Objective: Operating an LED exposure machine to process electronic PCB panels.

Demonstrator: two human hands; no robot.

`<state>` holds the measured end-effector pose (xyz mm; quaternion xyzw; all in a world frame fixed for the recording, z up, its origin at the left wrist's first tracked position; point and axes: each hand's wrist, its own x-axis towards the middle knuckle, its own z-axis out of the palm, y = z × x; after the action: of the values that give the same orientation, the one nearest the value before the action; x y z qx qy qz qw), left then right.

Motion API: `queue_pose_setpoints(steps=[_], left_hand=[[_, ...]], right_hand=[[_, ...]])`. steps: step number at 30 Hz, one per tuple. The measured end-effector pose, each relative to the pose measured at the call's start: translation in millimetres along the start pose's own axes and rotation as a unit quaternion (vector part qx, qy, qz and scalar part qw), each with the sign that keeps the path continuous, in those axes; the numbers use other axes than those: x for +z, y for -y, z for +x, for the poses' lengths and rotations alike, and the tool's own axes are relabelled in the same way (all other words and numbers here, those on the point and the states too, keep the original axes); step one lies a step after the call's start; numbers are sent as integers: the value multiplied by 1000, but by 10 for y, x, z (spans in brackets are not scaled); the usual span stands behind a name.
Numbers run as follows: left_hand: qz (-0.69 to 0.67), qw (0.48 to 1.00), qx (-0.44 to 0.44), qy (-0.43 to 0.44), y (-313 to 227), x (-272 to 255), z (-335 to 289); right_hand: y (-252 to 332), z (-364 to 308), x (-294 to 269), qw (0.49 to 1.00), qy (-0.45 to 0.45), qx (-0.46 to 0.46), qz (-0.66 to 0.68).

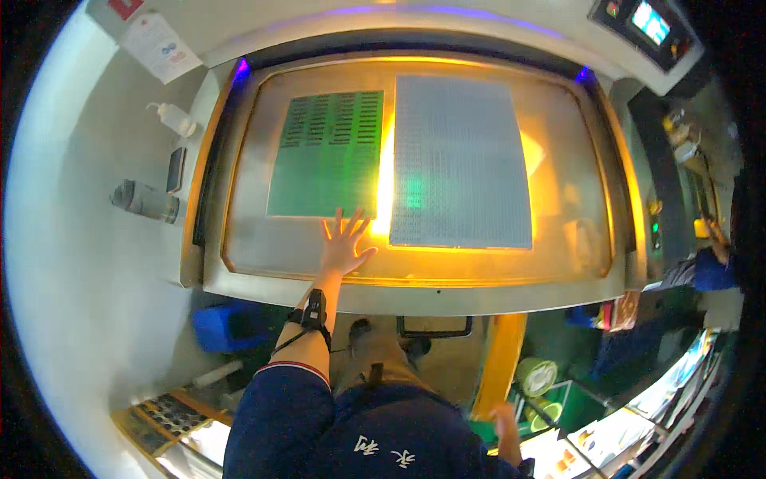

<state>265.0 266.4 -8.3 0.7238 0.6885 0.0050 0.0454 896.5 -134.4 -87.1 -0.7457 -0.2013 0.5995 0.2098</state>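
Note:
My left hand (345, 247) lies with its fingers spread, its fingertips at the near edge of a green sheet (323, 184) with rows of dark marks. It holds nothing. To the right of that sheet is a pale grey finely patterned panel (461, 160). Both lie on a framed flat bed (255, 247) lit from below in yellow, with the brightest glow between them. My right hand (504, 423) hangs low at my side, away from the bed; it is small and blurred, and its fingers cannot be made out.
On the left ledge are a white squeeze bottle (175, 120), a phone (175, 169) and a clear bottle (148, 201). A control panel with a screen (650, 22) is at the upper right. A blue bin (227, 326) stands below the bed. Green tape rolls (536, 377) sit lower right. Another person (714, 267) is far right.

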Motion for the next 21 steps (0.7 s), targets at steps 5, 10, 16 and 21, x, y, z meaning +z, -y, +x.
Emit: queue_pose_setpoints(steps=[5, 10, 16, 21], left_hand=[[-8, 1000, 0, -18, 13, -119, -43], [12, 1000, -8, -10, 25, -103, -83], [-398, 907, 46, 132, 144, -523, -169], [-140, 933, 97, 316, 410, -1099, -1181]], right_hand=[[-204, -1227, -449, 969, -200, 18, -143], [854, -980, -954, 810, -292, -230, -453], [4060, -1086, 1068, 784, 7, -359, -507], [4419, -365, 2730, 572, 170, -573, -562]])
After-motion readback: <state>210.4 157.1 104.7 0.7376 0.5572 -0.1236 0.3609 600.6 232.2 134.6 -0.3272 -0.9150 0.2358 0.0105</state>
